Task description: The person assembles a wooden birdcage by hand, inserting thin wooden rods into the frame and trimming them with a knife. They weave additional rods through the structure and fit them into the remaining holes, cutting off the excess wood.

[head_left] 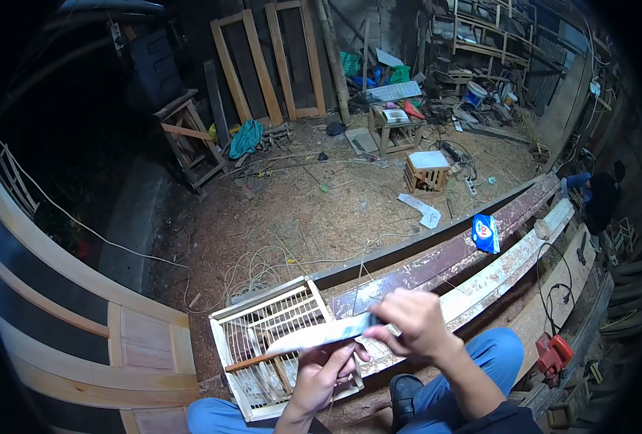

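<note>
My left hand (321,372) supports a flat, pale wooden strip (314,335) from below, fingers curled under it. My right hand (411,322) pinches the strip's right end between thumb and fingers. The strip lies almost level, pointing left, above a small wooden cage (263,329) with thin bars that rests by my knees. My blue trouser legs (491,354) and one dark shoe (406,394) show below the hands.
Long worn planks (480,271) run diagonally to the right, with a blue and white packet (485,233) on them. A red power tool (552,354) lies at the right. A wooden door panel (82,325) curves along the left. Another person (600,195) crouches far right. Sawdust and cords cover the floor.
</note>
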The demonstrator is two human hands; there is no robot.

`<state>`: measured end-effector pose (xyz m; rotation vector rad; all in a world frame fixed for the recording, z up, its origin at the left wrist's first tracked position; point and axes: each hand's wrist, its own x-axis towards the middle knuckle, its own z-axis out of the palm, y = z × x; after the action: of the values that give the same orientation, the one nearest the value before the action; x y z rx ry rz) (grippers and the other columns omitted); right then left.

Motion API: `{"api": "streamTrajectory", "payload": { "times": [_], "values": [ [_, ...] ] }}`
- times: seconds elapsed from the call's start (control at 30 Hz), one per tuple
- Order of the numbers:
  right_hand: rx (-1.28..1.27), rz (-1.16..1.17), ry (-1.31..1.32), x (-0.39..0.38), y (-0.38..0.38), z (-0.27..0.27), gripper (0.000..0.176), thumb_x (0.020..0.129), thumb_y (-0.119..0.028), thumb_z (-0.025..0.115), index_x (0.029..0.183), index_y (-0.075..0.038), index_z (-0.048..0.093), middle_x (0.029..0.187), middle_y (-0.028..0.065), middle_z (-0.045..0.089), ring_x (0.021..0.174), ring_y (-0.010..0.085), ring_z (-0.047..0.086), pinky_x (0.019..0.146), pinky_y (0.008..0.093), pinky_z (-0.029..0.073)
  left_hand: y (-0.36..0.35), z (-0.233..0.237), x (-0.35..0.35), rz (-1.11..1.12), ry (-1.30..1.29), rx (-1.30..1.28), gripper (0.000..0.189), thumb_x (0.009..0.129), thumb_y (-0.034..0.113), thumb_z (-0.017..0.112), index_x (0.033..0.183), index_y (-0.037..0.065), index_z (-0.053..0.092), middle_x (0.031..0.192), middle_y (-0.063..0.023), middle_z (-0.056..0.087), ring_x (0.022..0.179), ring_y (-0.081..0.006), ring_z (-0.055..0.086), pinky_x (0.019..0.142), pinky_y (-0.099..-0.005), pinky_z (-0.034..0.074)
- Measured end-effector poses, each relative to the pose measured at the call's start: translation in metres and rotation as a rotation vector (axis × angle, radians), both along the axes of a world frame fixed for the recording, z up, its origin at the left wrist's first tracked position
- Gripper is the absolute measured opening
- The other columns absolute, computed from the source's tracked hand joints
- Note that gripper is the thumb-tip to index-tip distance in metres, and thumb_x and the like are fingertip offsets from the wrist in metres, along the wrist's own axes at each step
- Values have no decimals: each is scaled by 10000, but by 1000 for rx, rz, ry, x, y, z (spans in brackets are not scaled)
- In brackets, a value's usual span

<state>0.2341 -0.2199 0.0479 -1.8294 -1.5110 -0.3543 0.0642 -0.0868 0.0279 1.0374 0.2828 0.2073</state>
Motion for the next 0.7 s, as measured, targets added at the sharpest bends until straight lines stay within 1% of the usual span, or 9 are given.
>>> {"api": "streamTrajectory", "payload": {
  "times": [0.07,0.2,0.27,0.3,0.37,0.47,0.53,0.6,0.7],
  "values": [
    [-34,-8,-21,-4,3,5,344,883,-378,777,884,-48,679,708,80,593,610,271,603,544,383,466,1,-4,0,11,36,30,331,1084,94,523,1397,-2,578,966,-150,697,583,-29,379,518,-178,314],
    [62,-221,86,18,-5,9,248,897,-263,755,892,-30,670,687,102,600,623,300,627,558,404,478,1,8,1,0,-31,-68,360,1093,108,497,1427,-17,552,971,-164,695,610,-35,382,563,-168,333],
    [90,-196,56,18,-3,4,256,889,-279,765,891,-41,671,694,97,598,616,292,621,557,400,477,-3,10,3,23,-46,-89,333,1081,91,491,1384,-29,556,994,-193,679,684,-54,435,588,-198,383],
    [29,-134,64,12,-3,2,262,884,-289,772,894,-47,673,704,95,600,619,286,622,558,397,478,-5,11,5,62,-16,-66,307,1080,83,506,1350,-44,580,990,-157,688,674,-45,414,589,-183,359],
    [-35,3,49,-2,2,-4,283,870,-319,789,904,-62,676,735,86,611,629,268,621,556,387,478,-1,3,1,45,-2,-58,285,1078,81,511,1320,-48,588,1002,-165,693,676,-47,421,586,-186,365],
    [-31,-8,65,1,3,-5,301,868,-326,788,911,-50,674,728,86,608,628,274,614,551,391,472,1,2,2,83,62,11,234,1075,78,543,1266,-26,628,1031,-198,708,653,-47,438,566,-191,374],
    [28,-102,108,10,0,-2,310,868,-327,785,910,-40,677,704,94,597,624,283,613,546,400,463,1,3,0,80,-25,-114,238,1073,75,553,1280,-15,625,1014,-198,708,662,-44,445,565,-182,370],
    [14,-121,100,11,-2,1,308,874,-332,782,910,-44,678,709,92,598,622,281,612,551,401,470,5,-3,-1,64,-44,-83,252,1084,89,530,1295,-14,622,1021,-195,700,667,-44,436,564,-184,368],
    [-90,25,42,-5,4,-5,302,920,-365,748,870,-91,631,713,64,567,629,242,604,547,370,475,6,-5,-4,27,-11,-134,348,1093,108,502,1406,-41,529,1042,-169,662,648,-44,383,564,-196,353]
  ]
}}
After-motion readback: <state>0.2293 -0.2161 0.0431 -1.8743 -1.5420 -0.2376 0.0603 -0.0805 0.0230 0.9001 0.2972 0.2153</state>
